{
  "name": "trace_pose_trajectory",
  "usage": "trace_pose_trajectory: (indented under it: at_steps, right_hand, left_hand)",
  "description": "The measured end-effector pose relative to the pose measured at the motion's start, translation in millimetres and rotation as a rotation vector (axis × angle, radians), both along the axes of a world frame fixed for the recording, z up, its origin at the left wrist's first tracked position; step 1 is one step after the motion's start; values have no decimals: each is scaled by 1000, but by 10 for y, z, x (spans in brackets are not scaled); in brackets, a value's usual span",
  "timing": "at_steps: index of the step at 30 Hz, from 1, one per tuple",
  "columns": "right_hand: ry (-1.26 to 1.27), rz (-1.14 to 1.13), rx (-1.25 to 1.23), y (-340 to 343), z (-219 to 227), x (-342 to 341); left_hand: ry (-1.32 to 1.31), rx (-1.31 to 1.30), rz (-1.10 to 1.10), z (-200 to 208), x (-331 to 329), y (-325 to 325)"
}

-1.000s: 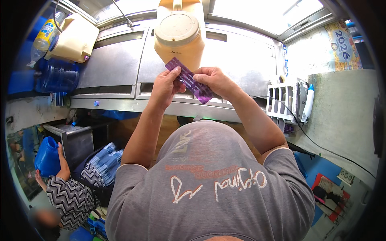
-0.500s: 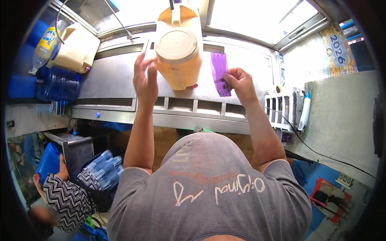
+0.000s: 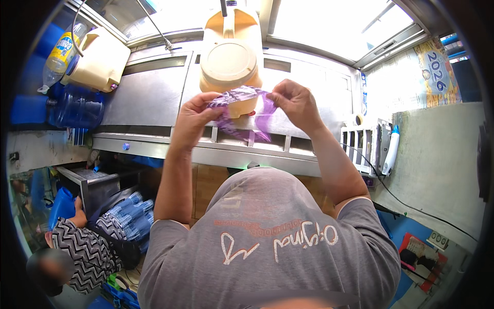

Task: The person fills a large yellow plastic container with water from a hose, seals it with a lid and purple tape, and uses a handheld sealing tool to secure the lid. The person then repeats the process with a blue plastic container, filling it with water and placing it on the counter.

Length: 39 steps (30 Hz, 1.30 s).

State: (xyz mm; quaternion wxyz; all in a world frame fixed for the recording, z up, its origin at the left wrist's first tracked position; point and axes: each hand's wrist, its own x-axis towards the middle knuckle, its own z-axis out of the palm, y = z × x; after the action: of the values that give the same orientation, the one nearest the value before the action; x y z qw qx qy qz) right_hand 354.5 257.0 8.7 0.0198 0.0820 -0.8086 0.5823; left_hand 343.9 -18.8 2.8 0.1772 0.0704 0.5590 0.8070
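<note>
A purple see-through plastic shrink band [image 3: 265, 117] is stretched between my hands, spread into a loop. My left hand [image 3: 191, 122] pinches its left edge between thumb and fingers. At the other edge, my right hand [image 3: 297, 105] has a pinch grip too. Just beyond the band stands a large cream-coloured plastic jug [image 3: 231, 85] with a wide round lid [image 3: 228, 61]. Its lower front shows partly through the loop, and a small red part is visible near its base. The band is blurred in places.
The jug is on a steel counter [image 3: 146, 100] with slots along its front. At the left are another cream jug [image 3: 105, 59], a blue water bottle [image 3: 77, 110] and a clear bottle [image 3: 59, 59]. A white rack [image 3: 360, 144] stands right; a person holds a blue container [image 3: 63, 206] lower left.
My right hand has brought the purple band leftward in front of the jug. My left hand has come inward and taken its other edge, and the flat band is now spread.
</note>
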Motion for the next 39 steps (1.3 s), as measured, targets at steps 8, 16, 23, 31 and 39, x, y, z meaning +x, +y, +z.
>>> trace_pose_trajectory:
  at_steps: [8,16,23,31,39]
  right_hand:
    - [621,-230,552,-115,73,-394]
    - [609,-345,511,-191,242,-623]
    - [357,-260,609,-193,361,-806]
    - [4,-170,370,-65,449,-1008]
    - [106,-1004,701,2471,-439,801]
  left_hand:
    - [316,-188,123,132,-582,-283]
    - [600,-623,423,134,-897,2]
    - [649,-963,400,320,-922,-25]
    - [566,-1176,87,575,-1228,-63]
    - [1123,-1450,-189,577,-1284,599]
